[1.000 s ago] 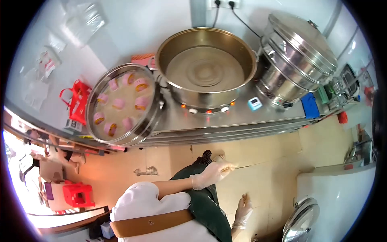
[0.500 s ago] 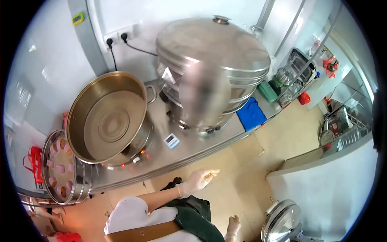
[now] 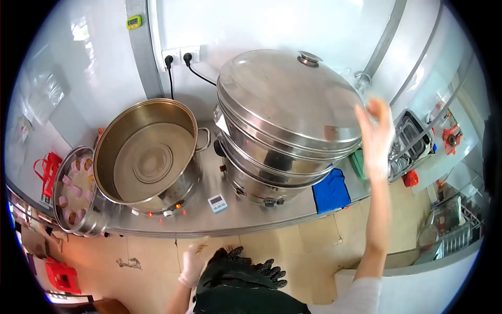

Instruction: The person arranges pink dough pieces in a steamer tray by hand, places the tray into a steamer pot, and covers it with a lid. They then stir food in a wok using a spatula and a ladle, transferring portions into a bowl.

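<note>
My right hand [image 3: 377,133], in a thin clear glove, is raised at the right edge of a large round steamer lid [image 3: 282,94]. Its thumb and fingers are apart, with nothing visible between them. The lid sits on a stacked metal steamer [image 3: 293,166], tilted in this view, its knob at the back. Low in front of my body hangs my left hand [image 3: 192,264], also gloved. Its fingers are loosely extended and slightly blurred, holding nothing I see. A wide uncovered pot [image 3: 117,128] with a ringed bottom stands on the counter left of the steamer.
A steamer tray [image 3: 88,224] of pink-and-yellow buns is at the left. On the metal counter [image 3: 225,226] lie a small white timer [image 3: 217,203] and a blue cloth [image 3: 331,192]. Two black plugs [image 3: 178,59] sit in wall sockets behind. A red stool [image 3: 63,276] stands lower left.
My right hand has risen from low by my body to the lid's right edge. My left hand has moved left and down, and the view has shifted.
</note>
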Motion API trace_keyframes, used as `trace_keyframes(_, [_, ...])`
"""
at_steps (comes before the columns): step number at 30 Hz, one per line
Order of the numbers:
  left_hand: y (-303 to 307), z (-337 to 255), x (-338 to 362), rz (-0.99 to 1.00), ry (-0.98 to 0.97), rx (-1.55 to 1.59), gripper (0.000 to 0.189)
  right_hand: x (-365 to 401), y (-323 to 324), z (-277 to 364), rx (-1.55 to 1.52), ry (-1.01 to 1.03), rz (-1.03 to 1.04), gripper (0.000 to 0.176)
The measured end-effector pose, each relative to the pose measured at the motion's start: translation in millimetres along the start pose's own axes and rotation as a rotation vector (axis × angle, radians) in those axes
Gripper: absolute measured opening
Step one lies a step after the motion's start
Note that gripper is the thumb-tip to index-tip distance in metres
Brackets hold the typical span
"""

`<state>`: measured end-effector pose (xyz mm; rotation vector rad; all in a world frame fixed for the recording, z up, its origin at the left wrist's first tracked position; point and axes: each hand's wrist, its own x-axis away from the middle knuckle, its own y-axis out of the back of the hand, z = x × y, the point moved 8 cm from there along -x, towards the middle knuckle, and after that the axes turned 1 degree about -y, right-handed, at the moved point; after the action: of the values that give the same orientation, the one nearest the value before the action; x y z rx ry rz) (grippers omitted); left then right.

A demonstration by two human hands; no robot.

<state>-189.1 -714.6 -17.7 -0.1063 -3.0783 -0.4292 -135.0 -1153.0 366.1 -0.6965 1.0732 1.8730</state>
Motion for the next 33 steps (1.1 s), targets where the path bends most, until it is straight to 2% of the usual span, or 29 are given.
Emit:
trace_keyframes(4, [87,79,2,-0.365,0.115,-0.026,0.021,-97,-114,-9,0.035,-0.13,0.218,0.079])
trace_keyframes(5, [97,77,5,-0.404,0.137,-0.037,0.021,-106,-137,-7,0.073,-0.175,0.299,0.086])
trace_keyframes(8, [120,90,20,-0.513,0.213,-0.011,0.019,-132,-201,-29,0.158,-0.224,0.476,0.094])
trace_keyframes(10, [126,106,30,-0.565,0.271,0.005,0.018,-135,-211,-26,0.169,-0.248,0.469,0.089])
trace_keyframes(12, [124,97,35,-0.568,0.259,-0.102,0.017,-136,-220,-22,0.177,-0.255,0.512,0.085])
trace_keyframes(14, [117,82,32,-0.542,0.22,-0.209,0.018,-147,-230,-38,0.205,-0.166,0.473,0.074])
trace_keyframes(18, [98,88,31,-0.593,0.239,-0.165,0.019,-152,-233,-40,0.114,-0.173,0.563,0.061])
trace_keyframes(21, [84,97,24,-0.587,0.231,-0.194,0.02,-169,-231,-45,0.122,-0.113,0.506,0.06])
trace_keyframes(24, [77,86,12,-0.567,0.252,-0.191,0.021,-186,-225,-14,0.187,0.026,0.482,0.06])
trace_keyframes(26, [80,81,4,-0.566,0.238,-0.172,0.021,-193,-230,29,0.101,0.14,0.514,0.056])
trace_keyframes(28, [90,79,-3,-0.553,0.213,-0.183,0.023,-181,-237,91,-0.146,0.202,0.491,0.053])
trace_keyframes(33, [142,83,-7,-0.576,0.183,-0.214,0.029,-88,-283,289,-0.163,0.511,0.533,0.05])
